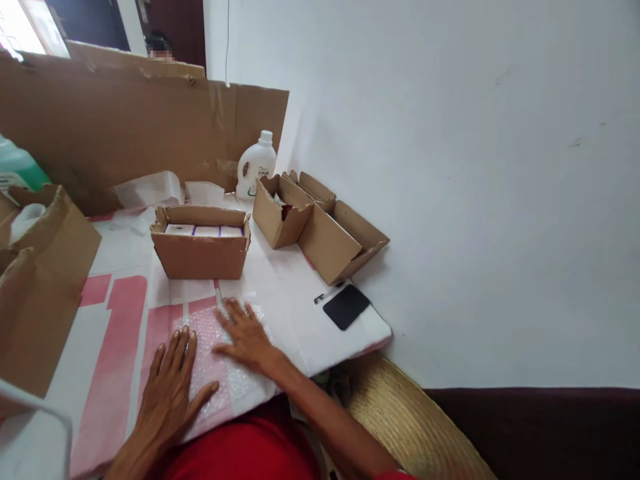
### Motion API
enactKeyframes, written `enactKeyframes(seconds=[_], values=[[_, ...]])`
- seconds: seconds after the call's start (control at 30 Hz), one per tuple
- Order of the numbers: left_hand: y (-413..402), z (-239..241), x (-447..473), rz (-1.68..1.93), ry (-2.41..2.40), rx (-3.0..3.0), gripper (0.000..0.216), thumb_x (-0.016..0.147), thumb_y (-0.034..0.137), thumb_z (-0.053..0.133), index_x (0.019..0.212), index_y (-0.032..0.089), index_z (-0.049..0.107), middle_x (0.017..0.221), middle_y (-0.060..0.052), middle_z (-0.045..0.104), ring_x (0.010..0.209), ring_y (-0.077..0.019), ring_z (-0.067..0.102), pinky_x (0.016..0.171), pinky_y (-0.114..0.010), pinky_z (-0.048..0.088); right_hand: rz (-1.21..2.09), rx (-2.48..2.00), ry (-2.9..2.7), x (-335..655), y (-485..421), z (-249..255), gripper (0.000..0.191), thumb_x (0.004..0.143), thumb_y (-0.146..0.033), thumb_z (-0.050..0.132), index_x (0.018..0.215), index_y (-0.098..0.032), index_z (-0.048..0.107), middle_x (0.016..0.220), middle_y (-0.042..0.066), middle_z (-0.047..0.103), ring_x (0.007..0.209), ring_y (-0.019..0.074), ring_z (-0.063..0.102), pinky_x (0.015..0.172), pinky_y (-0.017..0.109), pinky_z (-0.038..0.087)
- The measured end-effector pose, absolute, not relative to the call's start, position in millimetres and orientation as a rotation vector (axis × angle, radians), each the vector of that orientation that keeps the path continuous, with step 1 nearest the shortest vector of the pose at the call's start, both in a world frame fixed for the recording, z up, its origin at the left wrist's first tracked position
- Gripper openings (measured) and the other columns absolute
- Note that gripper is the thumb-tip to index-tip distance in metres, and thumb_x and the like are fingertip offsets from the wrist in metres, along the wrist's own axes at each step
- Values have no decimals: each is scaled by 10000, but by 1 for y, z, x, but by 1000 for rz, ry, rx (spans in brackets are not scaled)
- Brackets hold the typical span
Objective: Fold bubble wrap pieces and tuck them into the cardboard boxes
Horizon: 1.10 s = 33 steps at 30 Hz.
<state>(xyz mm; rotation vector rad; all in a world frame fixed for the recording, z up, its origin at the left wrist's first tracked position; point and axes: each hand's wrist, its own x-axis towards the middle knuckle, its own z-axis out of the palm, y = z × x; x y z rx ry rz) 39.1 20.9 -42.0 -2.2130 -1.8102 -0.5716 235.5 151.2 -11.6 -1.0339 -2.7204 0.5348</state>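
A sheet of clear bubble wrap (210, 353) lies flat near the front edge of the covered table. My left hand (173, 380) rests on its left side, fingers stretched forward and thumb out to the right. Spread across the upper right part of the wrap is my right hand (245, 337), palm down. Neither hand grips anything. Just beyond them stands an open cardboard box (205, 257) holding several small white boxes (207, 231) with purple edges.
At the right stand open cardboard boxes (327, 243) before a white jug (260, 163). A black flat pad (346, 307) lies near the table's right corner. Larger cardboard boxes (55, 267) stand left, with a bottle of green liquid (23, 167) behind. A cardboard panel (125, 120) closes the back.
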Motion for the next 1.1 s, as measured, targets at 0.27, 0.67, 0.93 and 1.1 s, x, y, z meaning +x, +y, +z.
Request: enactKeyframes(seconds=[0.27,0.67,0.93,1.1], values=[[1,-13,22,-424,-1616,-2428,1033,813,703,571,1601,148,199,1601,-193,379,1478,-360,362,1221,-500,200,461,-964,-2849,359,148,-1,1092,823,-800,560,1620,-151,190,1673,187,172,1565,344,90,1248,563,156],[-40,-15,-15,-478,-1410,-2636,808,734,110,472,1532,215,396,1570,-93,461,1454,-232,422,1195,-380,308,346,-765,-2912,378,86,-11,831,927,-653,555,1574,-175,346,1612,180,361,1503,347,293,1197,519,267],[-38,0,-18,-761,-1445,-2648,492,862,165,547,1345,247,592,1326,-52,690,1295,-184,591,1053,-285,485,434,-614,-2749,364,94,-15,464,991,-325,560,1425,-162,536,1491,119,547,1449,293,383,1140,475,390],[-33,-1,-5,-1192,-1876,-2414,150,920,290,596,1037,260,684,995,-12,764,929,-157,728,827,-238,575,579,-819,-2298,346,85,-20,222,1020,-219,494,1146,-216,677,1191,79,716,1203,245,568,1006,437,471]])
